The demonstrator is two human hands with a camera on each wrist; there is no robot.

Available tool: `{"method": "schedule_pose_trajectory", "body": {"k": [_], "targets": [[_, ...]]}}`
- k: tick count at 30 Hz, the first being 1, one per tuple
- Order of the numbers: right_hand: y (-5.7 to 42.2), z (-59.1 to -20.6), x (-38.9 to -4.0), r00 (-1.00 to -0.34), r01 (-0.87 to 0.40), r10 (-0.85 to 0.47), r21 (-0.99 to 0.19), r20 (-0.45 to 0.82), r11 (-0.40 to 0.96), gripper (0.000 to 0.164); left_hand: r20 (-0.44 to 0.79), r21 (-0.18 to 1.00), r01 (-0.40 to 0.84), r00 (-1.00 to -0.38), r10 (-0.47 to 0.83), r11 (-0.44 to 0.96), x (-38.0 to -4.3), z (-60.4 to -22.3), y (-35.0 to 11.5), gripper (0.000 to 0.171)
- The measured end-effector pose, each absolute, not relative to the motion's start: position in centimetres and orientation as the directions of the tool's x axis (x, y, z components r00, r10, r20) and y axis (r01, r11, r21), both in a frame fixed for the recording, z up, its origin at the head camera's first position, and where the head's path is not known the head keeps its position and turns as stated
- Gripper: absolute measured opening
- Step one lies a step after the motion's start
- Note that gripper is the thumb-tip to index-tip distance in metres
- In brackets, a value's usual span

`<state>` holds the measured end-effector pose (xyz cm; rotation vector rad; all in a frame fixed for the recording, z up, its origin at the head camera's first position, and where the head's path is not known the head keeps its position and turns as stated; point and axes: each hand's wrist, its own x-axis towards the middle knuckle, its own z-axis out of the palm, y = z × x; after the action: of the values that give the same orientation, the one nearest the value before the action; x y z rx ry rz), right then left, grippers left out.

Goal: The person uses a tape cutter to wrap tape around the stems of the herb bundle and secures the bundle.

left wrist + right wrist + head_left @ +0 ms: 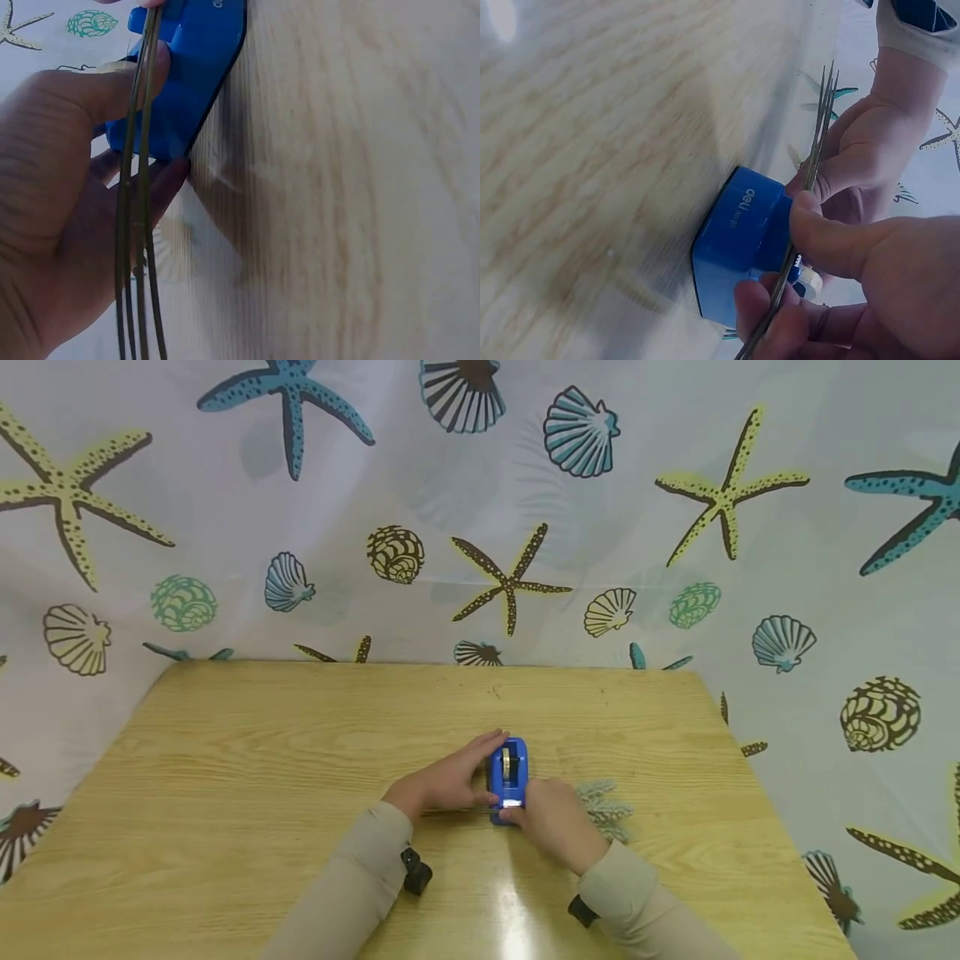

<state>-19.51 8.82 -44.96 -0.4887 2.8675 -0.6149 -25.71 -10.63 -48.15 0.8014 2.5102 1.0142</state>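
A blue tape dispenser (512, 792) stands on the wooden table, with a narrow roll of tape (506, 763) in its well. My left hand (452, 781) grips its left side, thumb near the front end and fingers along the body toward the back. Thin brown stems (823, 124) are pinched between the thumb and fingers of my right hand (558, 822), over the dispenser's front end. They run leftward past my left thumb in the left wrist view. Pale green leafy sprigs (606, 810) stick out to the right from behind my right hand.
The wooden table (247, 760) spreads around both hands. A white cloth (337, 552) printed with starfish and shells hangs behind it and along both sides. Dark camera mounts sit at both wrists, by the beige sleeves (348, 877).
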Motion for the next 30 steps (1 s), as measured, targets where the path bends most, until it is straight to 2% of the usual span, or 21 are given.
{"method": "schedule_pose_trajectory", "body": {"k": [7,13,20,25,30], "targets": [[9.1,-45.4,-19.7,-0.922,-0.271,-0.366,-0.464,-0.125,0.843,0.046,-0.118,0.701,0.346,-0.806,0.58,0.623,-25.4,-48.0,-10.3,0.094],[9.4,-46.3,-19.6,-0.916,-0.302,-0.389,-0.468,-0.101,0.831,0.037,-0.144,0.691,0.32,-0.818,0.557,0.648,-25.3,-48.0,-10.0,0.093],[9.5,-45.2,-19.6,-0.882,-0.357,-0.461,-0.505,-0.094,0.786,0.035,-0.14,0.691,0.323,-0.818,0.557,0.647,-25.1,-47.9,-10.1,0.092],[9.3,-45.0,-19.7,-0.898,-0.322,-0.424,-0.483,-0.116,0.815,0.044,-0.137,0.684,0.327,-0.82,0.555,0.652,-25.1,-48.0,-10.1,0.093],[9.1,-45.4,-19.8,-0.916,-0.302,-0.386,-0.447,-0.107,0.842,0.045,-0.149,0.684,0.315,-0.823,0.549,0.658,-25.0,-47.9,-10.0,0.094]]}}
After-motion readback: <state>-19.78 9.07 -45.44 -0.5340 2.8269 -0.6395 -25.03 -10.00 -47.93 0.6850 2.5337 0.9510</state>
